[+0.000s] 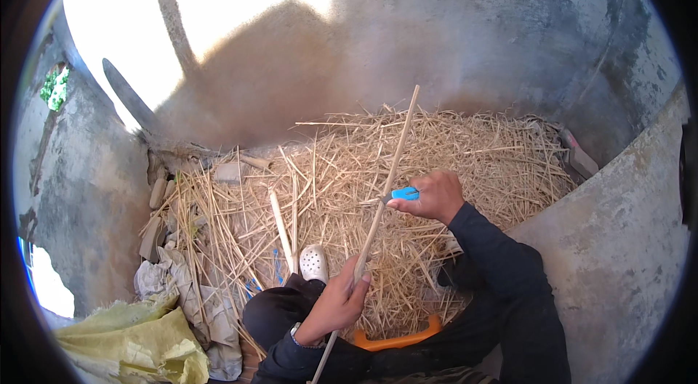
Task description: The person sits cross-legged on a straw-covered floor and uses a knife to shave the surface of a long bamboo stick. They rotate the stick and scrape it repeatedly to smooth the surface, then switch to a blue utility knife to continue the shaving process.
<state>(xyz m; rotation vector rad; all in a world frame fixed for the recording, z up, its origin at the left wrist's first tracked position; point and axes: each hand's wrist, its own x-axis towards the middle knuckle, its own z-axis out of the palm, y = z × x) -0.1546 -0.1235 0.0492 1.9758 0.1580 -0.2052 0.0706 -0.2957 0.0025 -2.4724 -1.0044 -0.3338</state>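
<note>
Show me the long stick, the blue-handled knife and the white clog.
long stick (396, 155), head view, bare shaft above the right hand.
blue-handled knife (406, 193), head view, blue handle.
white clog (314, 262), head view, perforated toe top.

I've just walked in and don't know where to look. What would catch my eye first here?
First, the long pale stick running up the middle: the left hand grips it low down, while the right hand presses a blue-handled knife against it higher up. Beneath lies a wide bed of dry straw, hemmed in by grey concrete walls. A white clog rests on the straw near the left hand.
</note>
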